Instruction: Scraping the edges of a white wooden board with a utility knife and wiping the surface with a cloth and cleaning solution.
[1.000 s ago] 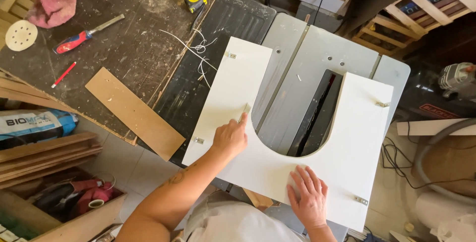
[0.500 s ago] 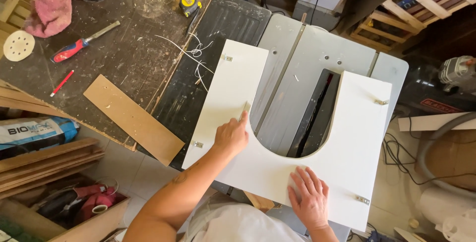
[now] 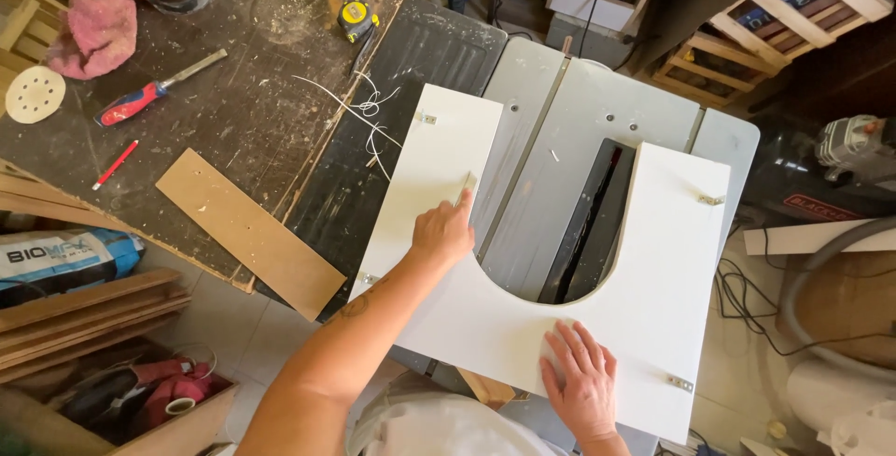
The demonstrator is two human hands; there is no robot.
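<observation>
A white U-shaped panel [image 3: 439, 153] with small metal brackets at its edges lies flat on the grey table saw [image 3: 597, 101]. My left hand [image 3: 442, 232] rests on the panel's left arm, its fingertips on a small metal bracket [image 3: 468, 182] near the inner edge. My right hand [image 3: 580, 386] lies flat, fingers spread, on the panel's near base beside the curved cutout. The saw's dark blade slot [image 3: 590, 223] shows through the cutout.
A dusty workbench [image 3: 233, 92] on the left carries a wood strip [image 3: 247, 232], a red-handled screwdriver [image 3: 154, 92], a red pencil [image 3: 115, 164], a sanding disc [image 3: 34, 94], a yellow tape measure [image 3: 354, 15], a pink cloth and orange earmuffs. Stacked boards, a bag, crates and cables surround it.
Both hands and the panel stay as they were. Only the camera view drifted slightly.
</observation>
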